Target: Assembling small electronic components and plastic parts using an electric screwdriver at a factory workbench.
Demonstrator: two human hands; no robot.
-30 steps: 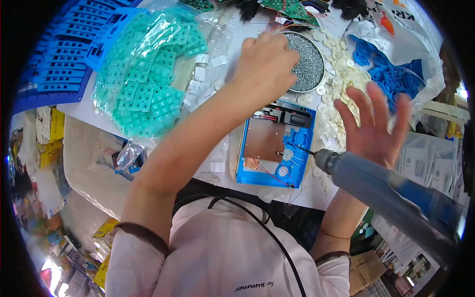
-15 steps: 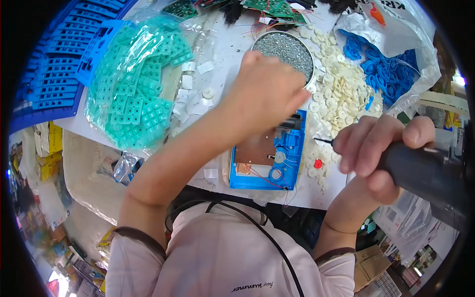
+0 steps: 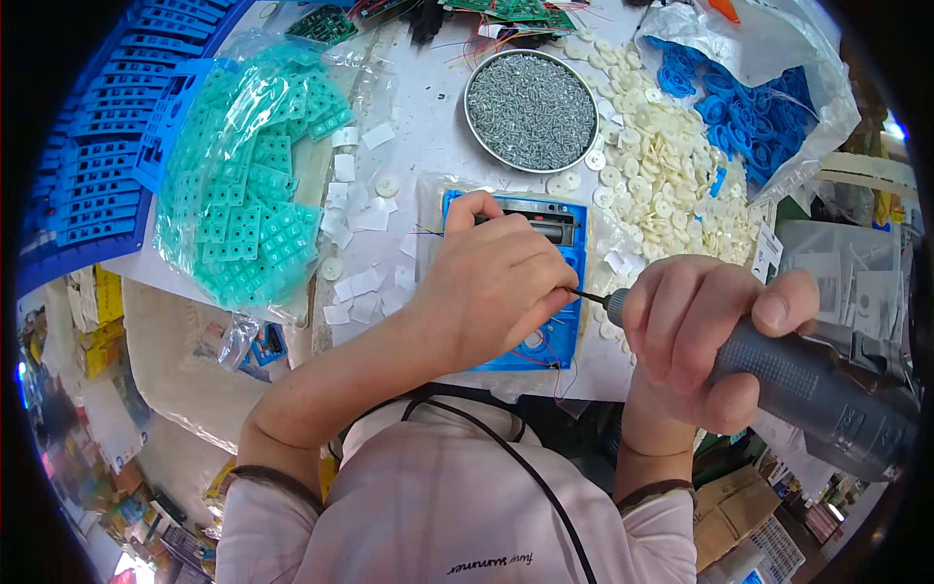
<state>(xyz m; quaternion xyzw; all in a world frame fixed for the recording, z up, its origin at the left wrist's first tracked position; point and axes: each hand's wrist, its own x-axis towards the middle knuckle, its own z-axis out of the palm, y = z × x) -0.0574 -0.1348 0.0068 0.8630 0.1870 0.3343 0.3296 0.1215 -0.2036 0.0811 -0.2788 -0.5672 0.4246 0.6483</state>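
Observation:
My right hand [image 3: 705, 336] is wrapped round a dark grey electric screwdriver [image 3: 812, 389], whose thin bit points left. The bit's end meets the fingertips of my left hand [image 3: 506, 282]. That hand lies over a blue plastic housing [image 3: 581, 243], thumb and finger pinched at the right side; whatever they hold is hidden. Part of a black component [image 3: 555, 227] shows in the housing's far end, and thin wires hang by its near edge. Beyond the housing stands a round metal dish [image 3: 468, 115] full of small silver screws [image 3: 530, 109].
Teal keypads [image 3: 263, 185] fill a clear bag on the left, beside stacked blue plastic parts [image 3: 107, 146]. White discs [image 3: 671, 165] lie heaped right of the dish, near a bag with blue rings [image 3: 749, 117]. Circuit boards [image 3: 516, 10] lie at the back.
My left hand has come back from the screw dish to the housing. My right hand has brought the screwdriver leftward, so its bit now reaches the left fingertips.

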